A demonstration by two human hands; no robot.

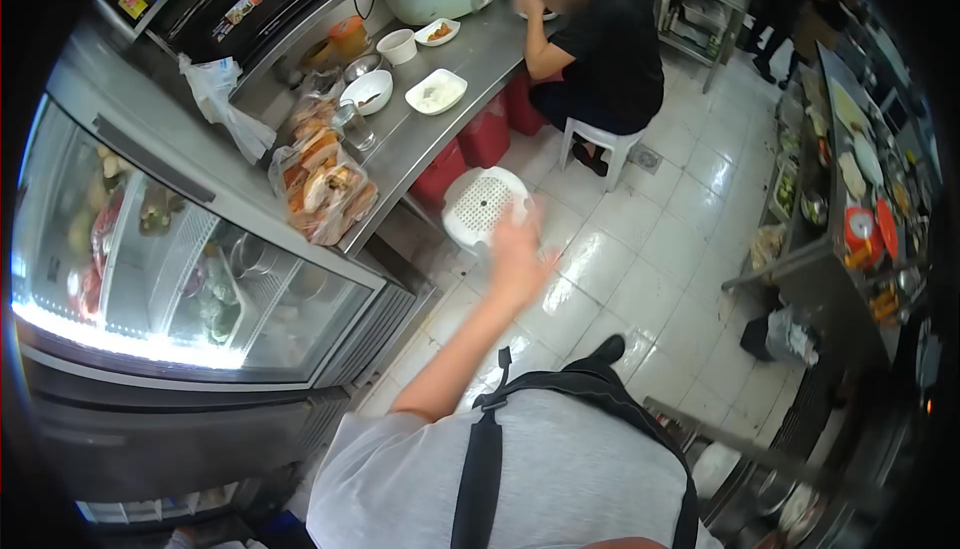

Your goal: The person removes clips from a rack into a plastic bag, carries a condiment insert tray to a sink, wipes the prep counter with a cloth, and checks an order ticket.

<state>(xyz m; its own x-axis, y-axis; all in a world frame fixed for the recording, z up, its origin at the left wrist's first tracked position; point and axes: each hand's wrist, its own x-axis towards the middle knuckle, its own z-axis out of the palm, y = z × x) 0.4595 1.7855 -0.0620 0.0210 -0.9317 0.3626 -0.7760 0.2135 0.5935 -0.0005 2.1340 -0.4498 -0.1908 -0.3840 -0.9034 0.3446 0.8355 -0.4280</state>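
Observation:
My left hand (pixel 520 259) reaches forward over the tiled floor, blurred by motion, with its fingers apart and nothing seen in it. It overlaps the near right edge of a white plastic stool (pixel 482 206) with a perforated seat; whether they touch is unclear. Only a bit of my right arm shows at the bottom edge, and its hand is out of view. Left of the stool, bagged bread (pixel 325 184) lies on the end of a steel counter (pixel 400 154), near a clear glass (pixel 355 127) and a white dish of pale food (pixel 437 93).
A person (pixel 610 59) in dark clothes sits on another white stool (pixel 603 144) at the counter. Red containers (pixel 485 139) stand beneath it. A glass-door fridge (pixel 200 259) is at left. At right is a loaded work table (pixel 850 149), with people farther back.

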